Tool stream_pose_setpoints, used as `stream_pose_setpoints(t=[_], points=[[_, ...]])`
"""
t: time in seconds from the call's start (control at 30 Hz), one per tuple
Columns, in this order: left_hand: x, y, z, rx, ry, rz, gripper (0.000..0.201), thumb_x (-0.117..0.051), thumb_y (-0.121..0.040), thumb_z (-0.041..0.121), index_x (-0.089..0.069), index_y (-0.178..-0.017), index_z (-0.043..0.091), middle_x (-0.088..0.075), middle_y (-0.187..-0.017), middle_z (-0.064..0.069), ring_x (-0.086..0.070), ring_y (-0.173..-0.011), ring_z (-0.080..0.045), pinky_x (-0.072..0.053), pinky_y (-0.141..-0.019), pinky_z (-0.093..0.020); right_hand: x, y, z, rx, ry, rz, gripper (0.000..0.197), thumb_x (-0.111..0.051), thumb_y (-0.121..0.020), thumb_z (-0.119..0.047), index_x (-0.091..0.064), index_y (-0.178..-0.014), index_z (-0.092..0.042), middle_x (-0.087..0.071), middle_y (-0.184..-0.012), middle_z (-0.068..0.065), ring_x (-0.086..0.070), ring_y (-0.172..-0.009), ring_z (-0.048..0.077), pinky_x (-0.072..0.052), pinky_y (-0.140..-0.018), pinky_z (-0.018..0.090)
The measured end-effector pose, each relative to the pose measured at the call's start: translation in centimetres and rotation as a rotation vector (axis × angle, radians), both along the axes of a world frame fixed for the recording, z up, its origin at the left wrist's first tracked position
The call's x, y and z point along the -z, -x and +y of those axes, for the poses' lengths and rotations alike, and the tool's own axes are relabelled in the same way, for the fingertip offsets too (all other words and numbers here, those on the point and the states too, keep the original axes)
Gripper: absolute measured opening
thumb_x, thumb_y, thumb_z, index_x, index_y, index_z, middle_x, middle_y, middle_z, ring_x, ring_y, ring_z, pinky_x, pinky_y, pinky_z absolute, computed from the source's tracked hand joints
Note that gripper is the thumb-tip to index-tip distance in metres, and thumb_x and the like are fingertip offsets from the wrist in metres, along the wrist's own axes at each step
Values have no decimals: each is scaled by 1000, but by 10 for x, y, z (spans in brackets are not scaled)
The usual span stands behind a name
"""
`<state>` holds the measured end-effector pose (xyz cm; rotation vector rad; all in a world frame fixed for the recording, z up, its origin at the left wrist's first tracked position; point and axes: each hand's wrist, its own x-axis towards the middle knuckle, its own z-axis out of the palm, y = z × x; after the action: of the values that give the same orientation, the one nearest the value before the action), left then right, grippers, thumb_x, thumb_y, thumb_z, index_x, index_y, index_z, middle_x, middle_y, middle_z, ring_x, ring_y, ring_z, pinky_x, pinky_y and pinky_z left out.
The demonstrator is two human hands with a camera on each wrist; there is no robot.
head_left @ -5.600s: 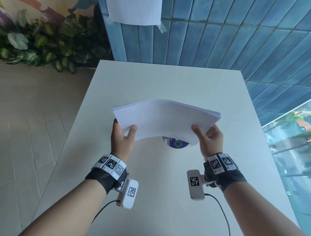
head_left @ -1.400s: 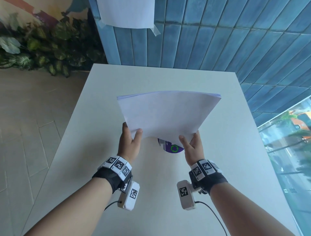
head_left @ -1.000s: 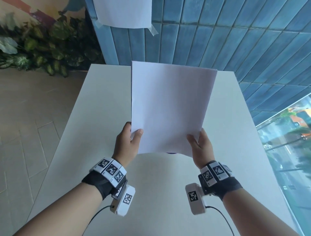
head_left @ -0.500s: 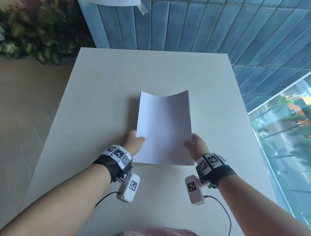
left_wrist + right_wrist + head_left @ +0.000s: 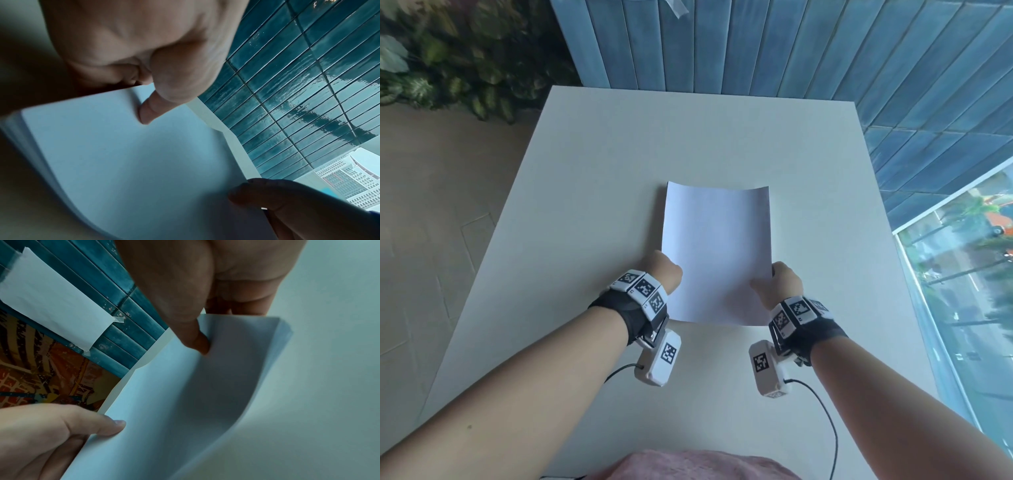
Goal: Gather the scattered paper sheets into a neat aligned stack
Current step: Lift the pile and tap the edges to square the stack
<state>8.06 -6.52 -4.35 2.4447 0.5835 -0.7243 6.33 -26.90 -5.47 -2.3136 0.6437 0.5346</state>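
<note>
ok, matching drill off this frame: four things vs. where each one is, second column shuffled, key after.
Things:
1. left hand
2. right hand
3. paper stack
4. taped sheet

Places:
A. stuck on the blue tiled wall
B. gripping the stack's left long edge, thumb on top
C. gripping the stack's right long edge, thumb on top
D. between both hands over the white table, bowed across its width

Pairs: 1-B, 2-C, 3-D, 4-A

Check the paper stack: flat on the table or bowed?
Bowed. The paper stack sags between left hand and right hand; wrist views show curled edges.
</note>
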Motion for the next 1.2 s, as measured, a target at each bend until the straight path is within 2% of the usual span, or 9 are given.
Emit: stream_pose_setpoints(t=[0.13,0.27,0.37,0.5,0.67,0.87,1.03,1.13,1.2], points=[[-3,0,-6,4,-49,25,4,-47,-86,7,-50,-84,7,-51,-72,-3,-54,-77,-27,-45,-69,-28,-2,1,-2,66,-14,-42,28,-64,-77,-16,-48,-99,-11,-54,-88,5,-49,-74,24,-29,-45,22],[-3,2,-14,-95,-75,6,41,-48,-90,5,-36,-128,-1,-59,-117,-15,-60,-101,-32,-44,-74,-32,-6,2,-1,85,-37,-69,37,-66,-79,-14,-44,-108,-7,-49,-90,6,-47,-76,24,-30,-46,26],[-2,-1,-14,-134,-92,-1,44,-50,-89,4,-29,-128,2,-54,-123,-17,-57,-94,-30,-41,-70,-31,-6,0,-1,91,-20,-69,35,-65,-79,-14,-45,-107,-6,-48,-92,6,-45,-77,24,-36,-60,28],[1,-3,-10,-99,-166,2,47,-55,-87,11,-36,-129,3,-42,-133,-16,-53,-116,-33,-45,-82,-36,-6,-4,-4,49,14,-42,44,-72,-75,-18,-50,-110,-5,-51,-110,11,-44,-83,22,-37,-69,28],[5,-5,-8,-109,-184,-25,43,-61,-84,12,-46,-123,0,-50,-129,-17,-56,-115,-33,-49,-91,-38,-8,-9,-6,19,49,10,47,-76,-72,-22,-55,-110,-5,-56,-114,12,-47,-83,22,-40,-68,27],[4,-5,-3,-68,-133,-35,29,-57,-80,13,-61,-104,-2,-63,-115,-19,-65,-99,-33,-47,-67,-32,-12,-8,-3,20,70,8,35,-72,-76,-15,-59,-105,-1,-59,-114,14,-58,-90,29,-46,-70,29],[1,-4,-1,-55,-127,-37,34,-51,-80,7,-60,-110,-6,-62,-120,-22,-65,-105,-35,-54,-85,-40,-15,-7,-2,-7,113,4,23,-59,-80,-9,-63,-101,0,-62,-111,15,-60,-99,30,-47,-74,30],[-5,-3,0,-25,-109,-38,15,-49,-80,5,-60,-88,0,-64,-117,-21,-66,-98,-32,-53,-71,-34,-16,-7,-1,-34,138,-1,25,-56,-82,-8,-64,-103,3,-63,-110,17,-58,-103,31,-50,-81,33],[-6,-4,1,0,-117,-56,17,-48,-80,3,-43,-65,9,-66,-110,-20,-64,-75,-25,-41,-53,-26,-15,-6,0,-38,136,-9,24,-54,-81,-7,-65,-100,3,-64,-107,17,-59,-102,31,-50,-79,34]])
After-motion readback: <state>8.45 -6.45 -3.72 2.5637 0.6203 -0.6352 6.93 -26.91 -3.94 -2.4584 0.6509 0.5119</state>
